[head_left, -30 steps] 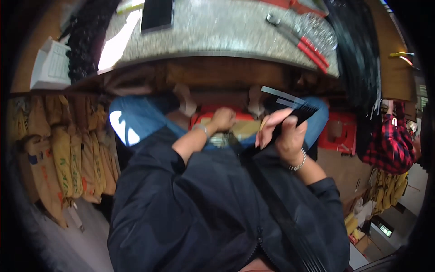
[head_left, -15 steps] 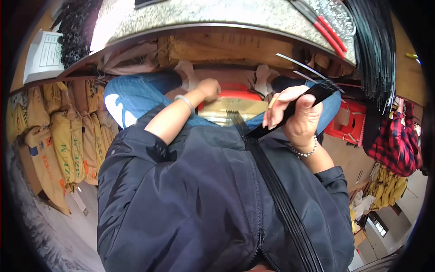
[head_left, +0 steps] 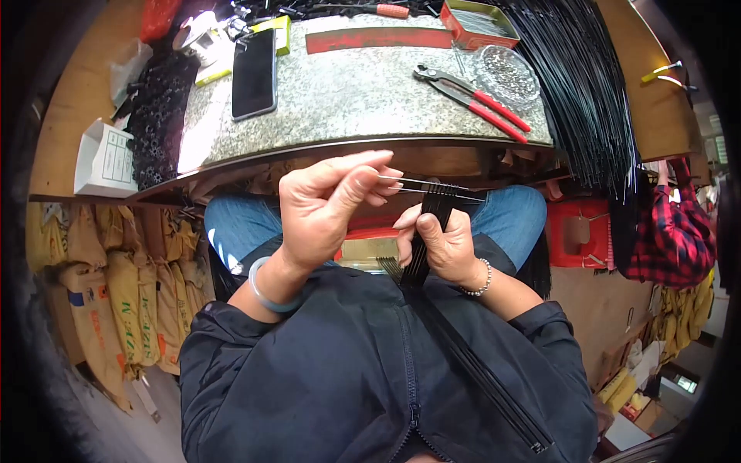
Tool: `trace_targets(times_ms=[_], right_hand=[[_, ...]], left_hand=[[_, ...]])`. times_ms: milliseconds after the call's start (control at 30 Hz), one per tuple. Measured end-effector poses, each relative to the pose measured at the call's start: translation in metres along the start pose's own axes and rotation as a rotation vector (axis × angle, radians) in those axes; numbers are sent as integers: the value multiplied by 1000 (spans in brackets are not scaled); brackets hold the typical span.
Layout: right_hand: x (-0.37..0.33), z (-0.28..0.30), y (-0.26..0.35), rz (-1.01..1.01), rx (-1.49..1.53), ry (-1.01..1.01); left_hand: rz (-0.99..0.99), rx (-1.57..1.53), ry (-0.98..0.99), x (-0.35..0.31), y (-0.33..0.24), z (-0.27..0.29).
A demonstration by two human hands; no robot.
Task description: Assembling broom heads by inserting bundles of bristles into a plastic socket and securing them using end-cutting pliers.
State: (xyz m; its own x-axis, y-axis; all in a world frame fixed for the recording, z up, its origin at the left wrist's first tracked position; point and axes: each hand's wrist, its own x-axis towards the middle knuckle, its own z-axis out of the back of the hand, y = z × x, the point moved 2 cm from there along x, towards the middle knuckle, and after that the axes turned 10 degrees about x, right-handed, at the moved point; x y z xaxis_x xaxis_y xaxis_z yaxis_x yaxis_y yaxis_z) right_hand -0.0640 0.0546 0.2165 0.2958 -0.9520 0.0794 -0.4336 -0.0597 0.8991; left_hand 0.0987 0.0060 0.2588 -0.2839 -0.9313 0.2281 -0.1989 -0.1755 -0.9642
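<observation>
My right hand (head_left: pixel 448 245) is closed around a bundle of thin black strips (head_left: pixel 437 207), held upright in front of my lap. Across the bundle's upper end run thin silvery wires (head_left: pixel 417 185), which seem to pass through the strips. To the left, my left hand (head_left: pixel 324 202) pinches the wires' left ends between thumb and fingers. Long black strips (head_left: pixel 471 363) trail from below the bundle over my jacket toward the lower right. A few shorter strip ends (head_left: pixel 388 266) fan out beside the bundle's lower part. A red-rimmed container (head_left: pixel 370 243) sits between my legs, partly hidden.
Ahead is a speckled worktop (head_left: pixel 347 100) with red-handled pliers (head_left: pixel 478 100), a dark phone (head_left: pixel 255 73), a red bar (head_left: pixel 378 40) and a clear dish (head_left: pixel 505 77). Long black rods (head_left: pixel 587 92) hang over its right edge. Tan sacks (head_left: pixel 116 301) stand at left, a red stool (head_left: pixel 575 231) at right.
My left hand has come up from the container in my lap to the wires and now pinches them. The bundle stands more upright. The view has tilted, showing more of the worktop.
</observation>
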Motion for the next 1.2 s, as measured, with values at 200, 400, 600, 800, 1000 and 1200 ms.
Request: trace_targets(times_ms=[200, 400, 600, 800, 1000, 1200], right_hand=[[1, 3, 1, -2, 47, -7], [10, 2, 3, 7, 14, 37], [5, 2, -2, 7, -69, -39], [5, 8, -10, -23, -9, -88], [8, 13, -10, -35, 21, -96], [9, 19, -11, -57, 32, -150]], left_hand=[[28, 144, -17, 3, -4, -15], [-9, 420, -99, 5, -9, -15], [-104, 460, -79, -2, 2, -15], [-125, 540, 76, 17, -15, 3], [-197, 1249, -171, 152, -2, 97], [-75, 1646, -271, 298, 48, 167]])
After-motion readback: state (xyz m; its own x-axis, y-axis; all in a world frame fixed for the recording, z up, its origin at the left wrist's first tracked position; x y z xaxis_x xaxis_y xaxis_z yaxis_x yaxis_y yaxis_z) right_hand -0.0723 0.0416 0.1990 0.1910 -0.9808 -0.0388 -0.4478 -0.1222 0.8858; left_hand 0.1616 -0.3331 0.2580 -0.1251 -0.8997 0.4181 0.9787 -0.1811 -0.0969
